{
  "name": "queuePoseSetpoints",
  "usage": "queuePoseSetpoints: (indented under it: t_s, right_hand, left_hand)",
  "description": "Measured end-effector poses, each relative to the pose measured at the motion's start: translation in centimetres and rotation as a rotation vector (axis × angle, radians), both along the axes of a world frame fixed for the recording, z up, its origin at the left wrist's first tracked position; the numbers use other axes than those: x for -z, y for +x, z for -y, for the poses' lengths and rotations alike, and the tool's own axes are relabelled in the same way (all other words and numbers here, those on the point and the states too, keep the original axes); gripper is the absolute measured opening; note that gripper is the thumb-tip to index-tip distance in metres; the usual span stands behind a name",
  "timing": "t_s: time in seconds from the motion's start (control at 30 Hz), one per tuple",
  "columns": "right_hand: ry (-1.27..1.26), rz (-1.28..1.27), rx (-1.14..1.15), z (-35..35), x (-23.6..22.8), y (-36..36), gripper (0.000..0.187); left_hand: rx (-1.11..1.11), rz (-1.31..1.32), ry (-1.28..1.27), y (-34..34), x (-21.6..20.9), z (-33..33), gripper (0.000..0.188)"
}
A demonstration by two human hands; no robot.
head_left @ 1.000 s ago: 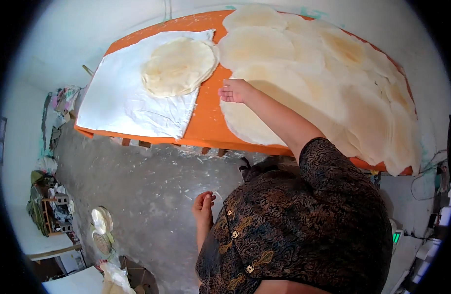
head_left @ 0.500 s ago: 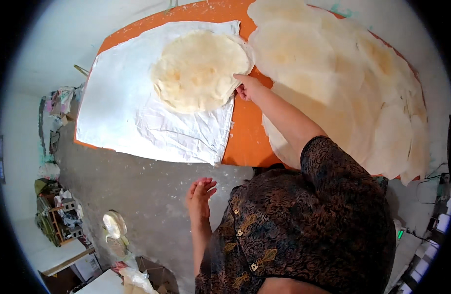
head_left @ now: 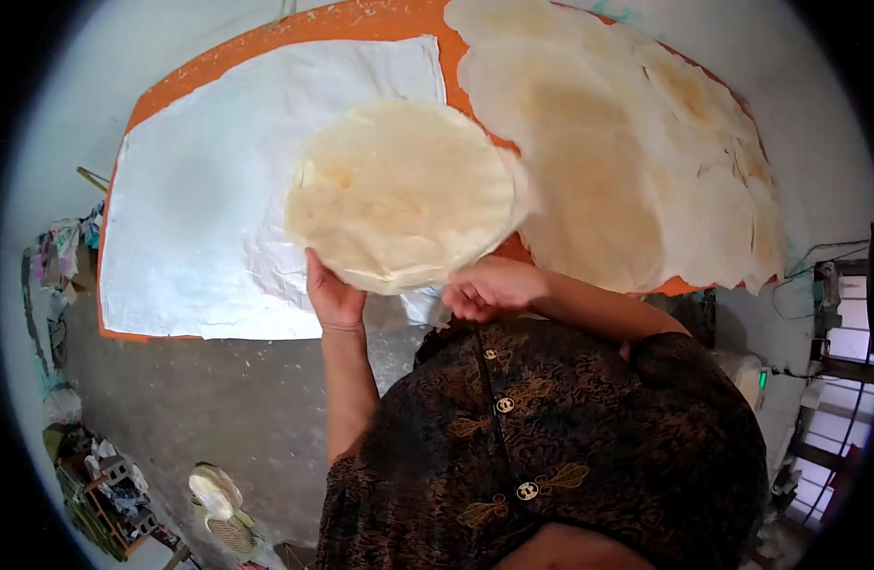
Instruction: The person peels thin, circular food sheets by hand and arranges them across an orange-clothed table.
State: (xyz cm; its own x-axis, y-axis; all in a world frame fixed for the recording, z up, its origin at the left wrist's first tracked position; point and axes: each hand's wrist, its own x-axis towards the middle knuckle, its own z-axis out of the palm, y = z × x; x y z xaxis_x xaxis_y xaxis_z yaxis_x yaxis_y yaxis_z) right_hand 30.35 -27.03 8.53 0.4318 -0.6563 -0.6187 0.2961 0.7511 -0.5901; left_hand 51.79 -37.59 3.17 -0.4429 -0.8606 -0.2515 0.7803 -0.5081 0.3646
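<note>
A stack of thin round pale flatbreads (head_left: 403, 195) is lifted off the white cloth near the front edge of the table, in front of my body. My left hand (head_left: 335, 294) grips its lower left edge, thumb on top and the other fingers hidden underneath. At the lower right edge is my right hand (head_left: 489, 288), its fingers curled in against the rim; exactly how they pinch it is partly hidden. Beneath the stack lies the white cloth (head_left: 185, 209), spread over the left part of the orange tabletop (head_left: 194, 71).
Many large thin flatbreads (head_left: 598, 180) overlap across the right part of the table. A grey floor (head_left: 209, 389) shows in front, with a round pale item (head_left: 215, 489) standing lower left. Cluttered shelving (head_left: 104, 484) is at far left, a window (head_left: 841, 408) at right.
The flatbread stack has come up off the cloth and toward me. My left hand has risen from below the table to its edge. My right hand has drawn back toward my body.
</note>
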Motion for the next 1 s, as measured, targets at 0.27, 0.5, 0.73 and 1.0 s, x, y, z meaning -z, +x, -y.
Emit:
queuePoseSetpoints:
  t_s: [0.27, 0.5, 0.73, 1.0]
  right_hand:
    - [-0.899, -0.941, 0.022, 5.6, -2.2, 4.5, 0.024]
    - [-0.853, -1.035, -0.035, 7.3, -0.8, 5.4, 0.025]
    - [-0.8, -1.037, 0.03, 7.4, -0.1, 6.1, 0.029]
    - [-0.855, -0.857, 0.012, 8.1, 0.8, 6.6, 0.037]
  left_hand:
    - [0.097, 0.269, -0.119, -0.2, 1.0, 0.7, 0.061]
    - [0.083, 0.406, -0.152, -0.8, -0.6, 0.8, 0.048]
    - [0.061, 0.412, -0.142, -0.8, -0.9, 0.7, 0.038]
    - [0.084, 0.378, -0.039, 0.5, 0.8, 0.4, 0.028]
